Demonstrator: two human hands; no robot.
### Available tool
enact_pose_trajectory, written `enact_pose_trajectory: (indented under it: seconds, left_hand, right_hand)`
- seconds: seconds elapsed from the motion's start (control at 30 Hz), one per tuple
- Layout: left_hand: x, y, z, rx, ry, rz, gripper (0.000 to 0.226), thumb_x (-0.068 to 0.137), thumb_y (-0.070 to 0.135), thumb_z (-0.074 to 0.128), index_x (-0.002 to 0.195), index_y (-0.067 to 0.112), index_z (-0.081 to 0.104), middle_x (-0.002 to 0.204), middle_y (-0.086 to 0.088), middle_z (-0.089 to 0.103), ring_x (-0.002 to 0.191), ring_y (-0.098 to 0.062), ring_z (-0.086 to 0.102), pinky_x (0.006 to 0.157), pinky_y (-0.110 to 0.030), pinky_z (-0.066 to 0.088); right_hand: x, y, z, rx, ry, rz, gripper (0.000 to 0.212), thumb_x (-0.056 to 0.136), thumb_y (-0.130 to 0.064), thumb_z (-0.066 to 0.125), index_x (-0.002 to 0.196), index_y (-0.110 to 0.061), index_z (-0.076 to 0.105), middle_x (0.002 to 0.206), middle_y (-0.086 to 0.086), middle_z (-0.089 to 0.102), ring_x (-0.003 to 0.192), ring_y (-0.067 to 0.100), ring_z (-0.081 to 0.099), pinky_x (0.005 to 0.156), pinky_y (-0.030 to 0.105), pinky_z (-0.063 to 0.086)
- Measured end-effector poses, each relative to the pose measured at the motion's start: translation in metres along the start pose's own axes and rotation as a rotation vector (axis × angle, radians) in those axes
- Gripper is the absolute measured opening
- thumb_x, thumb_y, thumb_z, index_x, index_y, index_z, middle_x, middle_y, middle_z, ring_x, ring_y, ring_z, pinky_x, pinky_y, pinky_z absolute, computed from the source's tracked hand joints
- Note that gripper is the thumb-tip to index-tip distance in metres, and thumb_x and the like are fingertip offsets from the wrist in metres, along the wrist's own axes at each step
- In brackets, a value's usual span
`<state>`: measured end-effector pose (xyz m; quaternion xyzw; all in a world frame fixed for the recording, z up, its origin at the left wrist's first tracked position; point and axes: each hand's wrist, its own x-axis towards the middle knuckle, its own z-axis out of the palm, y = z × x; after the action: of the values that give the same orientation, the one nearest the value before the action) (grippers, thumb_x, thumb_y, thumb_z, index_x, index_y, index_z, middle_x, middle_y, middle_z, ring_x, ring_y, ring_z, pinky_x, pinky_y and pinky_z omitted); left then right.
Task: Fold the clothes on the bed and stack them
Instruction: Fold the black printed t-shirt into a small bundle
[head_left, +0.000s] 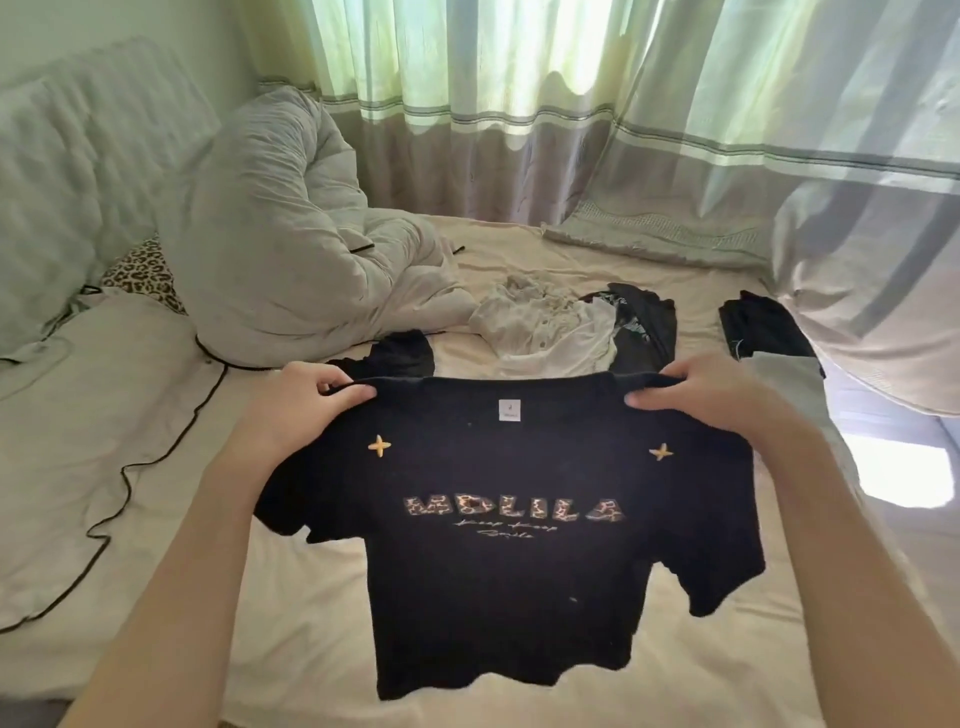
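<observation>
Black T-shirt (498, 571) pinched at its shoulders by both hands, hiding the bed (311, 649) beneath

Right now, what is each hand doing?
Left hand: grips the black T-shirt at its shoulder.
Right hand: grips the other shoulder.

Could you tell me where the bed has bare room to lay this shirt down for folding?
Bare sheet lies under the black T-shirt, between the white duvet and the bed's right edge. Crowded beyond: white garment, dark clothes.
</observation>
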<state>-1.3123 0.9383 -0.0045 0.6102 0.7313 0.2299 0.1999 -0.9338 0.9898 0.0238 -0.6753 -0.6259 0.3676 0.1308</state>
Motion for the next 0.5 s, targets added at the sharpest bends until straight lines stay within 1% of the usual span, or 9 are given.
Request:
enact_pose_trajectory:
  seconds: [0.07,0.1,0.17,0.2,0.27,0.33,0.4,0.43,0.5]
  left_hand:
    - [0.013,-0.008,0.014,0.077,-0.073,-0.031,0.016,0.084,0.046,0.063,0.077,0.031,0.065,0.077,0.011,0.061,0.084,-0.012,0.055,0.065,-0.026,0.039]
    - [0.021,-0.014,0.025,0.107,-0.11,-0.047,0.017,0.085,0.045,0.062,0.08,0.03,0.065,0.079,0.011,0.061,0.084,-0.012,0.054,0.066,-0.026,0.04]
    - [0.041,-0.032,0.054,0.098,-0.163,-0.074,0.021,0.087,0.041,0.061,0.09,0.022,0.068,0.092,0.002,0.066,0.089,-0.014,0.056,0.075,-0.029,0.043]
    - [0.052,-0.043,0.071,0.107,-0.173,-0.086,0.024,0.088,0.04,0.06,0.097,0.019,0.069,0.099,-0.001,0.067,0.092,-0.016,0.057,0.078,-0.03,0.045]
    - [0.075,-0.068,0.112,0.167,-0.166,-0.104,0.03,0.09,0.04,0.058,0.108,0.018,0.067,0.108,-0.003,0.066,0.097,-0.019,0.059,0.08,-0.032,0.047]
    - [0.105,-0.094,0.151,0.236,-0.169,-0.133,0.031,0.091,0.042,0.055,0.11,0.02,0.065,0.108,-0.004,0.065,0.097,-0.021,0.06,0.08,-0.034,0.049]
    - [0.144,-0.118,0.183,0.265,-0.121,-0.119,0.027,0.093,0.041,0.053,0.106,0.02,0.063,0.095,-0.002,0.065,0.087,-0.02,0.061,0.074,-0.035,0.051]
    - [0.162,-0.131,0.199,0.258,-0.057,-0.09,0.024,0.094,0.037,0.052,0.105,0.019,0.062,0.089,0.0,0.063,0.081,-0.018,0.059,0.066,-0.032,0.049]
    - [0.187,-0.162,0.233,0.216,0.043,-0.057,0.019,0.096,0.028,0.05,0.107,0.016,0.06,0.088,0.0,0.059,0.077,-0.016,0.056,0.059,-0.028,0.042]
  right_hand:
    - [0.025,0.002,0.012,-0.075,-0.024,0.049,0.03,0.07,-0.036,0.081,0.071,-0.009,0.066,0.059,-0.002,0.056,0.066,0.016,0.056,0.055,0.022,0.037]
    - [0.039,0.004,0.022,-0.118,-0.026,0.057,0.029,0.072,-0.035,0.08,0.073,-0.009,0.067,0.06,-0.002,0.054,0.067,0.016,0.054,0.053,0.023,0.036]
    - [0.075,0.017,0.051,-0.16,-0.018,0.062,0.029,0.075,-0.032,0.077,0.08,-0.004,0.07,0.067,0.006,0.061,0.069,0.02,0.057,0.059,0.031,0.042]
    - [0.093,0.025,0.07,-0.183,-0.018,0.07,0.03,0.077,-0.031,0.075,0.083,-0.002,0.07,0.069,0.007,0.061,0.067,0.02,0.057,0.061,0.032,0.042]
    - [0.134,0.045,0.111,-0.241,-0.012,0.071,0.028,0.08,-0.031,0.072,0.079,-0.003,0.068,0.064,0.003,0.057,0.066,0.02,0.056,0.055,0.029,0.037]
    - [0.181,0.065,0.149,-0.311,0.001,0.067,0.026,0.084,-0.031,0.067,0.078,-0.006,0.066,0.068,0.002,0.057,0.075,0.023,0.059,0.055,0.029,0.034]
    - [0.228,0.085,0.178,-0.39,0.085,0.056,0.024,0.089,-0.03,0.061,0.093,-0.007,0.066,0.089,0.009,0.061,0.095,0.028,0.059,0.068,0.03,0.039]
    - [0.249,0.094,0.192,-0.42,0.144,0.046,0.027,0.091,-0.029,0.057,0.107,-0.008,0.064,0.104,0.012,0.061,0.107,0.03,0.056,0.079,0.034,0.04]
    - [0.279,0.111,0.227,-0.528,0.199,-0.005,0.043,0.095,-0.031,0.049,0.133,-0.011,0.049,0.128,0.015,0.053,0.121,0.033,0.046,0.095,0.039,0.037]
